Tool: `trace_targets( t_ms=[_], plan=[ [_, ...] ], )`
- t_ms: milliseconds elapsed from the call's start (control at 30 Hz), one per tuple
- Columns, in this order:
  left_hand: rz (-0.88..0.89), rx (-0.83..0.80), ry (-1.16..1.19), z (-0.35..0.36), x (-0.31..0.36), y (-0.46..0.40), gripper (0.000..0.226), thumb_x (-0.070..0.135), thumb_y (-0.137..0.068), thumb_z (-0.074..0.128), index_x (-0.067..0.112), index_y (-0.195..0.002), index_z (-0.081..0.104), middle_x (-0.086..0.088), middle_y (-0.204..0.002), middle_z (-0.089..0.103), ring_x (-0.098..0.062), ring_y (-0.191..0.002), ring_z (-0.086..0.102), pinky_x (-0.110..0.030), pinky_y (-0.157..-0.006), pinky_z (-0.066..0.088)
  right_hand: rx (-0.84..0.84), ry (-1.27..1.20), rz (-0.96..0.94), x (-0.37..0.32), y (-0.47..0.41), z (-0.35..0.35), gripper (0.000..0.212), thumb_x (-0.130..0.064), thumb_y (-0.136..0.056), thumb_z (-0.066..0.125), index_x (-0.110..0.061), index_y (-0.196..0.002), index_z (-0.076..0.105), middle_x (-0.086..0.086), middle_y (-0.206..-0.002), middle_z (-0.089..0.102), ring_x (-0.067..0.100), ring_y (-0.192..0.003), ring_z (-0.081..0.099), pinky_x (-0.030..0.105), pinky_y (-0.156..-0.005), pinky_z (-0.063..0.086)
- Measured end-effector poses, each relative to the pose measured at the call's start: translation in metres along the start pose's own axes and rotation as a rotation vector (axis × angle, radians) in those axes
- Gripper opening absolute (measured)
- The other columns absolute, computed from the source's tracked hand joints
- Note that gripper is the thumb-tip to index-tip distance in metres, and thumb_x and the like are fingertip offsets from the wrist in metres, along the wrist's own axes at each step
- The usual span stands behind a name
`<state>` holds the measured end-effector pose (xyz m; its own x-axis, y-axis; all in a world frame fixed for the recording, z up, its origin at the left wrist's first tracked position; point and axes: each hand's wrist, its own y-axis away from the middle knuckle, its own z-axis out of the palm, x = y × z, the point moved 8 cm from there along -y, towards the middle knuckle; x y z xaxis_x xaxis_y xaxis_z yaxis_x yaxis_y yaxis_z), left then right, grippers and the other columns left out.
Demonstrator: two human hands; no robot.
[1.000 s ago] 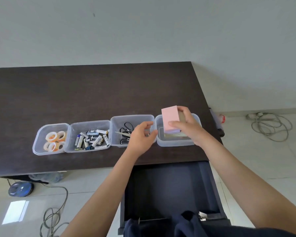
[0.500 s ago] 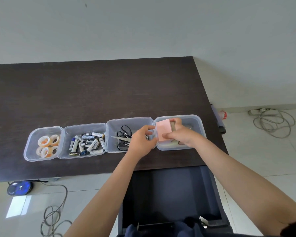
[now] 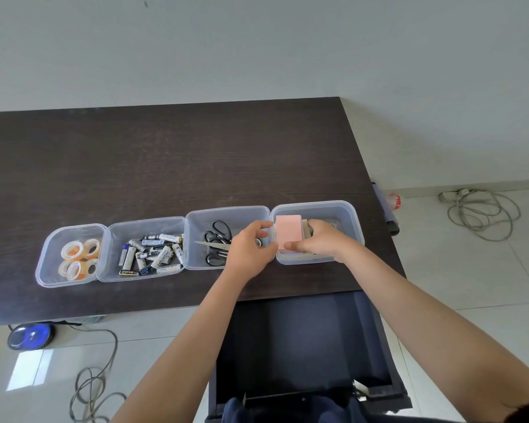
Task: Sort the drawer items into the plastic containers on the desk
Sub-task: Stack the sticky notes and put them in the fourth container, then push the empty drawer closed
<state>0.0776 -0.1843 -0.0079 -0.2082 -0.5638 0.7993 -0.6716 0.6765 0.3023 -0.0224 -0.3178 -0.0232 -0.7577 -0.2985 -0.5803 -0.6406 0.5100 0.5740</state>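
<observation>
A row of clear plastic containers stands near the desk's front edge. The rightmost container (image 3: 345, 209) holds a pink block of notes (image 3: 288, 230) on top of other pads. My right hand (image 3: 321, 239) grips that pink block inside the container. My left hand (image 3: 251, 247) rests at the container's left rim, its fingers touching the block's left side. The container to the left (image 3: 226, 213) holds black-handled scissors (image 3: 217, 236). Below the desk the dark drawer (image 3: 300, 346) stands pulled out.
Further left, one container holds several batteries (image 3: 153, 253) and another (image 3: 52, 264) holds rolls of tape (image 3: 78, 257). The dark desk (image 3: 165, 160) reaches back to a white wall. Cables (image 3: 483, 215) and a blue round object (image 3: 31, 335) lie on the tiled floor.
My right hand has lowered the pink block from above the rightmost container down into it. My left hand has moved right to the container's rim and now touches the block.
</observation>
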Motion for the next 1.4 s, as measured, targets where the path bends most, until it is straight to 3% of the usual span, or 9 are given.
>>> trace_targets(
  t_ms=[133, 233, 333, 433, 833, 967, 1067, 1167, 1400],
  plan=[
    [0.004, -0.008, 0.000, 0.000, 0.000, 0.000, 0.045, 0.022, -0.085, 0.067, 0.025, -0.128, 0.054, -0.001, -0.120, 0.062, -0.015, -0.099, 0.057, -0.027, -0.076, 0.048, -0.005, 0.057, 0.020, 0.000, -0.001, 0.001, 0.067, -0.048, -0.076, 0.073, -0.023, -0.131, 0.045, 0.002, -0.127, 0.056, 0.015, -0.104, 0.052, 0.031, -0.086, 0.047],
    [0.009, -0.004, 0.015, -0.001, 0.000, 0.001, 0.044, 0.022, -0.085, 0.067, 0.025, -0.127, 0.055, 0.000, -0.118, 0.063, -0.013, -0.096, 0.056, -0.026, -0.076, 0.047, 0.121, 0.134, 0.065, 0.000, -0.001, -0.009, 0.075, -0.055, -0.072, 0.072, -0.017, -0.131, 0.044, 0.005, -0.129, 0.053, 0.024, -0.115, 0.053, 0.038, -0.093, 0.048],
    [0.008, 0.002, 0.028, -0.001, -0.001, 0.001, 0.043, 0.023, -0.085, 0.068, 0.025, -0.126, 0.056, 0.000, -0.115, 0.063, -0.014, -0.094, 0.058, -0.026, -0.076, 0.047, 0.258, 0.048, 0.053, -0.006, 0.003, -0.023, 0.047, -0.044, -0.082, 0.067, -0.013, -0.117, 0.056, 0.005, -0.115, 0.061, 0.022, -0.106, 0.059, 0.028, -0.077, 0.050],
    [0.013, 0.004, 0.021, -0.001, -0.001, 0.000, 0.043, 0.022, -0.084, 0.068, 0.025, -0.125, 0.057, 0.001, -0.113, 0.063, -0.014, -0.094, 0.058, -0.028, -0.077, 0.048, 0.209, 0.085, 0.014, -0.013, 0.003, -0.018, 0.029, -0.035, -0.086, 0.064, -0.014, -0.106, 0.063, 0.003, -0.106, 0.067, 0.017, -0.089, 0.061, 0.025, -0.069, 0.047],
    [0.023, -0.081, -0.103, -0.001, 0.007, -0.002, 0.046, 0.022, -0.087, 0.064, 0.023, -0.130, 0.050, -0.004, -0.122, 0.060, -0.017, -0.094, 0.057, -0.026, -0.079, 0.045, 0.170, 0.082, 0.040, -0.012, 0.002, -0.001, 0.045, -0.028, -0.084, 0.068, -0.015, -0.122, 0.047, 0.005, -0.123, 0.060, 0.023, -0.104, 0.059, 0.033, -0.082, 0.048],
    [0.028, -0.152, -0.206, -0.001, 0.013, 0.001, 0.054, 0.021, -0.087, 0.062, 0.020, -0.138, 0.043, -0.008, -0.134, 0.054, -0.025, -0.113, 0.058, -0.028, -0.091, 0.043, 0.274, 0.096, 0.031, -0.015, 0.014, -0.009, 0.055, -0.030, -0.086, 0.065, -0.011, -0.131, 0.041, 0.008, -0.126, 0.056, 0.026, -0.110, 0.057, 0.032, -0.080, 0.045],
    [0.085, -0.060, -0.183, -0.007, 0.020, 0.019, 0.053, 0.021, -0.088, 0.060, 0.018, -0.138, 0.044, -0.008, -0.135, 0.054, -0.024, -0.118, 0.055, -0.031, -0.097, 0.042, 0.495, 0.021, -0.038, -0.017, 0.036, -0.017, 0.057, -0.028, -0.086, 0.065, -0.012, -0.135, 0.041, 0.009, -0.129, 0.053, 0.028, -0.117, 0.054, 0.038, -0.094, 0.049],
    [0.164, 0.079, -0.129, -0.011, 0.021, 0.051, 0.046, 0.018, -0.089, 0.059, 0.016, -0.134, 0.048, -0.006, -0.129, 0.053, -0.019, -0.116, 0.054, -0.021, -0.092, 0.039, 0.648, -0.015, -0.164, -0.017, 0.067, -0.012, 0.046, -0.022, -0.086, 0.065, -0.012, -0.128, 0.048, 0.008, -0.121, 0.057, 0.024, -0.110, 0.056, 0.039, -0.094, 0.051],
    [0.170, 0.237, -0.023, 0.009, -0.028, 0.135, 0.037, 0.011, -0.090, 0.057, 0.014, -0.127, 0.054, -0.003, -0.130, 0.049, -0.016, -0.122, 0.049, -0.016, -0.096, 0.033, 0.625, -0.081, -0.408, 0.015, 0.119, 0.041, 0.022, -0.015, -0.087, 0.061, -0.013, -0.109, 0.059, 0.000, -0.097, 0.060, 0.018, -0.094, 0.058, 0.034, -0.080, 0.054]
  ],
)
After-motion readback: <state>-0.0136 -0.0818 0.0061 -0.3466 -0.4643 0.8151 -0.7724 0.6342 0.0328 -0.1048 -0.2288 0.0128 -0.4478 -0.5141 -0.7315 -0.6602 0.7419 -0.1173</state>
